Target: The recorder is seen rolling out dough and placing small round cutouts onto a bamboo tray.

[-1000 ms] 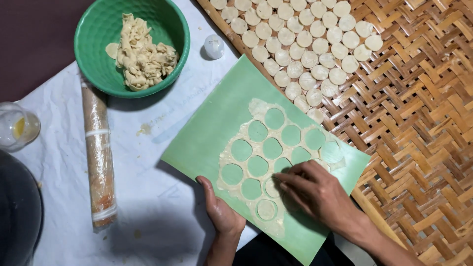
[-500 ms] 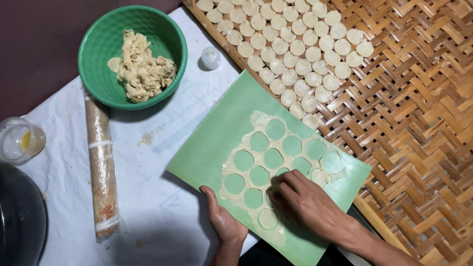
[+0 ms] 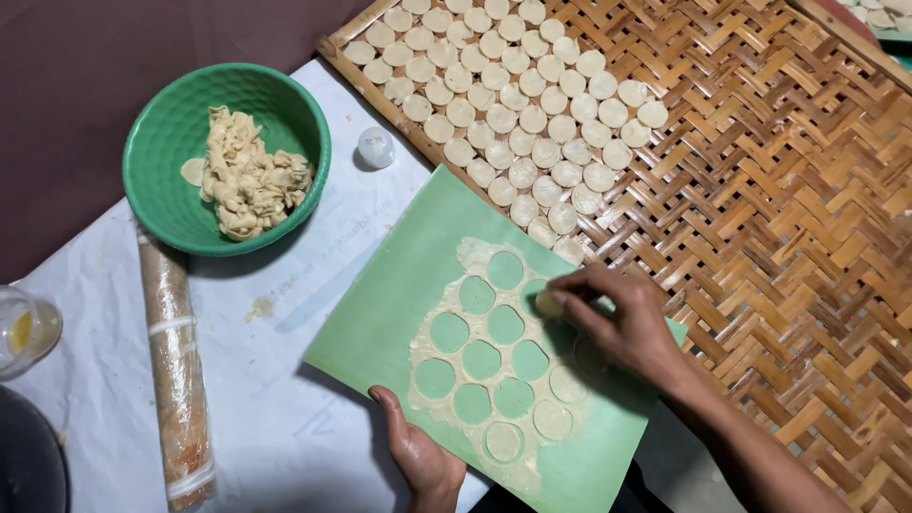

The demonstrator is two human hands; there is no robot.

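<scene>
A green board (image 3: 399, 304) lies on the white cloth with a thin dough sheet (image 3: 494, 366) on it, cut full of round holes. A few cut dough discs (image 3: 551, 419) still rest near its lower right. My right hand (image 3: 617, 318) is over the upper right of the sheet, fingertips pinched on a small dough disc (image 3: 547, 302). My left hand (image 3: 423, 456) presses on the board's near edge, fingers flat. Beyond the board, a woven bamboo tray (image 3: 760, 209) carries rows of several dough discs (image 3: 518, 90).
A green bowl (image 3: 166, 142) with dough scraps (image 3: 245, 176) sits at upper left. A wrapped rolling pin (image 3: 176, 380) lies on the white cloth (image 3: 285, 418). A small white cap (image 3: 376, 147) stands by the tray. A clear jar (image 3: 24, 328) is at the left edge.
My right hand moved from the lower middle of the sheet up to its upper right and now pinches a disc. The view shifted slightly. My left hand stayed on the board's edge.
</scene>
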